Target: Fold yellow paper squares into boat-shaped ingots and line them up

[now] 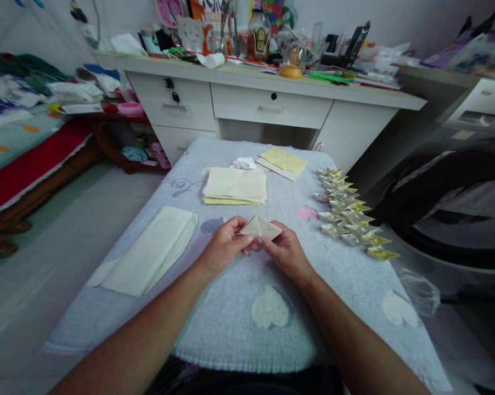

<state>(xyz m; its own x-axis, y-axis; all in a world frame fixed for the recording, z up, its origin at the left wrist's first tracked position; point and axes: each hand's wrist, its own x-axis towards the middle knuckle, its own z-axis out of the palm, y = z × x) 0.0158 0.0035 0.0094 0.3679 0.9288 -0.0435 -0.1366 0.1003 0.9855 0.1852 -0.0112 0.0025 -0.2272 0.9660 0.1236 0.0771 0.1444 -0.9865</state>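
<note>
A small piece of folded pale paper, shaped like a flat triangle with its peak away from me, is held above the middle of the cloth-covered table. My left hand pinches its left corner, thumb on top. On the other side, my right hand grips the right corner, its thumb pressed near the lower edge. The fingers beneath the paper are partly hidden. Just beyond the hands lies a stack of cream and yellow paper sheets. Several folded paper boats stand in rows along the table's right side.
A folded white-green bundle lies on the left of the table. Crumpled white paper and yellow sheets sit toward the back. Beyond stands a cluttered white desk; a washing machine is at the right.
</note>
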